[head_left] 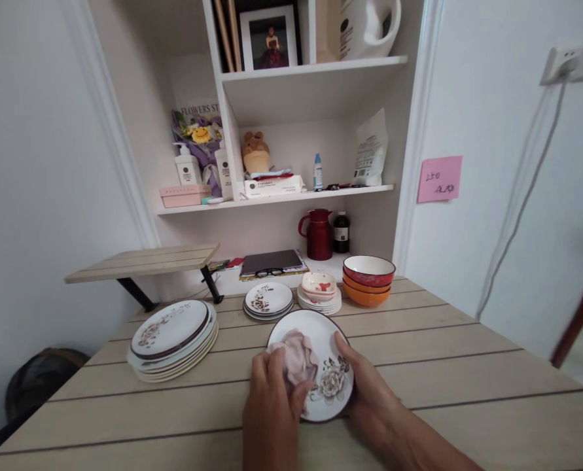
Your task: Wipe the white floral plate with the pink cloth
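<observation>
A white plate (326, 340) with a dark rim and a brown flower print is tilted up toward me above the table. My right hand (370, 386) grips its right edge, thumb on the face and fingers hidden behind. Bunched in my left hand (274, 392) is a pale pink cloth (298, 358), pressed against the left part of the plate's face. Just beyond stands a short stack of small flowered plates (270, 298).
Larger plates (173, 330) are stacked at the left, near a raised wooden stand (146, 261). Small dishes (319, 288) and nested orange and red bowls (368, 281) sit at the back right of the slatted table (448, 386). Behind are a red jug (319, 234) and shelves.
</observation>
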Motion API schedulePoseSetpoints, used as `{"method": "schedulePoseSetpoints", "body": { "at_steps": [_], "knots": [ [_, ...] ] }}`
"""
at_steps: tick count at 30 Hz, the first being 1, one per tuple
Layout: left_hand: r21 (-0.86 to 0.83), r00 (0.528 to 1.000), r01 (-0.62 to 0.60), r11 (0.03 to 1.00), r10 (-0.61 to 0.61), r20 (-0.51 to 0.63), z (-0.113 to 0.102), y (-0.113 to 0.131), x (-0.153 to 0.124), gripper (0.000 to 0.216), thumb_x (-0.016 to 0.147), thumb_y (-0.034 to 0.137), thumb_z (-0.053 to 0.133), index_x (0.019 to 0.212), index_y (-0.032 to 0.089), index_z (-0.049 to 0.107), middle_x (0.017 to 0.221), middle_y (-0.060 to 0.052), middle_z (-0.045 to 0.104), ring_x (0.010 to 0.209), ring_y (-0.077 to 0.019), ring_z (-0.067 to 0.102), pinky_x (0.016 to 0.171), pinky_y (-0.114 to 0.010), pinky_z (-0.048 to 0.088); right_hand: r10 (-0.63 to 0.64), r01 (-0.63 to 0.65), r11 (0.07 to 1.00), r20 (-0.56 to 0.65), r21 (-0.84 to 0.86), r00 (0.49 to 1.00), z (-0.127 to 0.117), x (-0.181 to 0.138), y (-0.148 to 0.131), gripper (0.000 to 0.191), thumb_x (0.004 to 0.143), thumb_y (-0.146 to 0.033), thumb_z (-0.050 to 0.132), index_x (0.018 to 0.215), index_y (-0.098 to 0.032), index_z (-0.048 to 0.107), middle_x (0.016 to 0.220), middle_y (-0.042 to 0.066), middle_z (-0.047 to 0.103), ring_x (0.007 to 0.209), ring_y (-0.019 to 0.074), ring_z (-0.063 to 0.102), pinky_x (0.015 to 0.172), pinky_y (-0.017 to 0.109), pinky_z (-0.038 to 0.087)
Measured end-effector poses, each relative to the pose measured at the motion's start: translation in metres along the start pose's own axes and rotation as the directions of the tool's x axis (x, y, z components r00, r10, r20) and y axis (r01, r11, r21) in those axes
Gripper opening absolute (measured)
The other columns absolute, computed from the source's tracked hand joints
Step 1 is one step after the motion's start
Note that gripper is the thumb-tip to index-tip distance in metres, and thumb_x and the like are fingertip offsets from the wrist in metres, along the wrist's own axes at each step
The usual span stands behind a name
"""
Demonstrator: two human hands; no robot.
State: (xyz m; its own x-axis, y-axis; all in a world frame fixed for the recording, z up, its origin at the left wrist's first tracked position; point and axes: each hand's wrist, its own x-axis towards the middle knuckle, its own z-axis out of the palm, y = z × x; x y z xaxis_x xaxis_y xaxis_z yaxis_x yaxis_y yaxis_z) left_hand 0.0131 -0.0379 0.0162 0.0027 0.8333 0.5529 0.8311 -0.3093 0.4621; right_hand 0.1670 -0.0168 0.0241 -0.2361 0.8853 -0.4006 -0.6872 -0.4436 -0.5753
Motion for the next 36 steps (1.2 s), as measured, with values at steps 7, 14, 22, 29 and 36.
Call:
{"method": "schedulePoseSetpoints", "body": {
  "at_steps": [7,14,22,29,36],
  "knots": [
    [-0.015,0.993,0.114,0.993,-0.113,0.045,-0.003,-0.002,0.005,0.033,0.087,0.032,0.041,0.118,0.025,0.05,0.109,-0.008,0.049,0.096,-0.0205,0.058,0.077,-0.035,0.05,-0.039,0.039,0.999,0.157,-0.002,0.987,0.009,-0.008,0.02,0.058,0.077,-0.047,0.061,0.126,-0.018,0.05,0.1,0.009,0.071,0.086,0.022,0.066,0.088,0.037,0.044],
    [0.025,0.996,-0.045,0.999,0.047,-0.071,-0.001,-0.005,0.006,0.037,0.085,0.023,0.044,0.121,0.028,0.051,0.117,-0.008,0.047,0.107,-0.0213,0.051,0.085,-0.037,0.048,0.033,-0.038,0.999,0.22,0.019,0.975,0.008,-0.006,0.031,0.053,0.079,-0.046,0.059,0.121,-0.016,0.054,0.097,0.009,0.072,0.086,0.0218,0.066,0.087,0.036,0.045],
    [0.041,0.88,-0.473,0.88,0.47,0.068,0.018,0.002,-0.002,0.029,0.077,0.014,0.056,0.099,0.032,0.063,0.117,-0.001,0.058,0.097,-0.021,0.053,0.08,-0.036,0.047,0.126,-0.136,0.99,0.203,0.038,0.971,-0.002,0.006,0.007,0.058,0.075,-0.057,0.056,0.107,-0.009,0.061,0.088,0.013,0.072,0.084,0.0241,0.067,0.085,0.037,0.046],
    [0.195,0.913,-0.407,0.892,0.4,0.075,0.015,-0.01,0.009,0.034,0.074,0.009,0.057,0.101,0.03,0.063,0.12,-0.001,0.059,0.097,-0.02,0.056,0.08,-0.034,0.049,0.054,-0.064,0.997,0.187,0.049,0.981,-0.009,0.015,-0.01,0.059,0.078,-0.057,0.052,0.113,-0.01,0.058,0.097,0.015,0.071,0.089,0.0249,0.066,0.09,0.041,0.043],
    [0.365,0.921,-0.347,0.864,0.387,-0.04,0.011,-0.008,0.021,0.04,0.077,0.005,0.051,0.112,0.023,0.059,0.119,-0.007,0.058,0.104,-0.0217,0.054,0.084,-0.036,0.049,0.092,-0.103,0.994,0.24,0.034,0.966,0.003,0.002,0.009,0.056,0.079,-0.052,0.055,0.117,-0.012,0.057,0.097,0.012,0.071,0.091,0.0235,0.065,0.092,0.039,0.041]
  ]
}}
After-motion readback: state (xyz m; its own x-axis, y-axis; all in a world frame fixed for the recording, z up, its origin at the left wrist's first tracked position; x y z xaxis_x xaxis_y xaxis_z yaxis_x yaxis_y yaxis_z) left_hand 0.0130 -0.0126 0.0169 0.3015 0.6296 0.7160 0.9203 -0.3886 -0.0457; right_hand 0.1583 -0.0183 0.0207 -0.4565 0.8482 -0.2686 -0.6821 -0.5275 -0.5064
